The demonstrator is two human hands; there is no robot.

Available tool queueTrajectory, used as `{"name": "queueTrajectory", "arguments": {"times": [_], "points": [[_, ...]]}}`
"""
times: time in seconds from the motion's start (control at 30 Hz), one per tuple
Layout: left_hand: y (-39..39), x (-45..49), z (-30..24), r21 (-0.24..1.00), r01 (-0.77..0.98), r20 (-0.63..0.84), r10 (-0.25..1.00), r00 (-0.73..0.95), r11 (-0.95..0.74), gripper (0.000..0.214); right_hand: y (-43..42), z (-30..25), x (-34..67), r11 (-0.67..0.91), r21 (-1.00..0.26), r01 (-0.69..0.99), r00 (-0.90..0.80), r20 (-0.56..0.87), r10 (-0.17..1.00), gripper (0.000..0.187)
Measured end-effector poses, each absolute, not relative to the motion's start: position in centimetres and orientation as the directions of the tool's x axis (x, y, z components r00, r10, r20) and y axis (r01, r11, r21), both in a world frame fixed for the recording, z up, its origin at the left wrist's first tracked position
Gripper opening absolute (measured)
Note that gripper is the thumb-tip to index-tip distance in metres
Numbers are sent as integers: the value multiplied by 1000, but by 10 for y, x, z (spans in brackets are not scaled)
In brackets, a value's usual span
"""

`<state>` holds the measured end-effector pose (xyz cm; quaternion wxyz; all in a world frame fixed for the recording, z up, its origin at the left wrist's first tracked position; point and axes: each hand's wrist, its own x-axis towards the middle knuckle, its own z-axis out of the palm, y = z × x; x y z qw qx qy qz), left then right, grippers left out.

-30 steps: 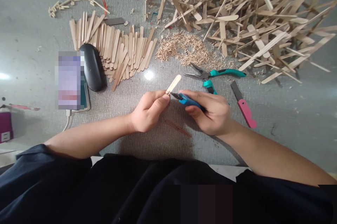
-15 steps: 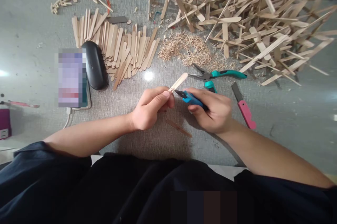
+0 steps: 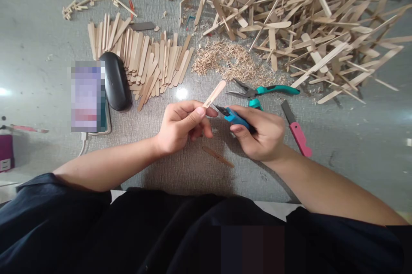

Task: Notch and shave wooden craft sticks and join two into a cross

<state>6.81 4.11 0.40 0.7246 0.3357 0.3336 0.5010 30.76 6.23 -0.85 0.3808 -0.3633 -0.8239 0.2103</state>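
Between thumb and fingers, my left hand (image 3: pixel 182 126) pinches a wooden craft stick (image 3: pixel 216 92), which slants up to the right and has a small dark mark or notch near my thumb. My right hand (image 3: pixel 262 132) is wrapped round a blue-handled utility knife (image 3: pixel 236 117). Its dark front end points left and lies close beside the stick; whether it touches cannot be made out. On the table below lies another stick (image 3: pixel 218 156), darker and marked near its middle. Just beyond my right hand are teal-handled pliers (image 3: pixel 277 89) with spread jaws.
A large tangled heap of joined sticks (image 3: pixel 302 25) fills the back right. Wood shavings (image 3: pixel 231 61) lie before it. Laid-out sticks (image 3: pixel 151 59), a black case (image 3: pixel 116 80) and a phone (image 3: pixel 86 98) are left. A pink-handled blade (image 3: pixel 298 134) lies right.
My left hand has drawn slightly left and up with the stick, and its lower fingers have spread somewhat. The gap to the blue tool looks wider. My right hand has barely moved.
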Motion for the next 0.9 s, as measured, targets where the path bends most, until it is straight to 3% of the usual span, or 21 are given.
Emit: {"name": "queueTrajectory", "arguments": {"times": [0.9], "points": [[41, 68, 5, 818, -501, -159, 949, 274, 282, 44, 66, -1, 310, 666, -579, 470, -493, 454, 742, 37]]}}
